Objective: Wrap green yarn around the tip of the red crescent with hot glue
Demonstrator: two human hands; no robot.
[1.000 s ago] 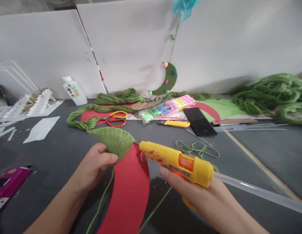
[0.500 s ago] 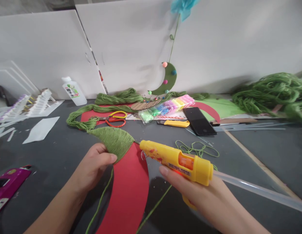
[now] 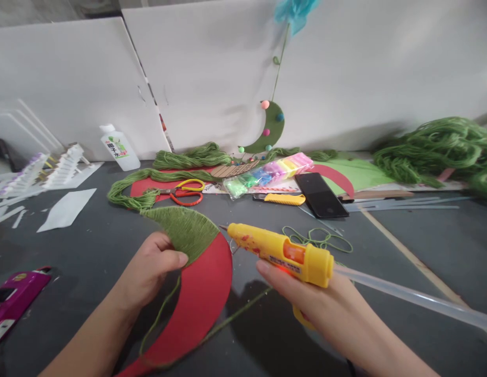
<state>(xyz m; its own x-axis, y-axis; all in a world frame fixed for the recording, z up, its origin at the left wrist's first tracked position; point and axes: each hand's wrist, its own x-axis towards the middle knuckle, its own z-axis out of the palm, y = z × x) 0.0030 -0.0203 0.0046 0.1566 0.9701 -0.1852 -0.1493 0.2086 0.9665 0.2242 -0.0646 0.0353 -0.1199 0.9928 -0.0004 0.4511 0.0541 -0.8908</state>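
Pinches the red crescent (image 3: 206, 288), at seven o'clock from mid-view, between left hand (image 3: 159, 267) thumb and bent fingers, on the green yarn wrap (image 3: 190, 228). Grips the yellow glue gun (image 3: 280, 251) in a closed right hand (image 3: 318, 298) at five, with nozzle (image 3: 224, 228) just beside the wrap's three-o'clock corner; cannot tell contact. Best to squeeze lightly and evenly along that border, fingertips clear of the nozzle. Toward ten, note a bottle (image 3: 121, 149), fill level unclear; near two, a clear packet (image 3: 269, 175) of green, blue and pink pieces.

Between the purple plastic tool (image 3: 19, 298) and the bare left forearm (image 3: 95, 325), a hand could pass over the dark grey tabletop (image 3: 84, 251); farther, the white plastic bottle (image 3: 121, 151) blocked the way.
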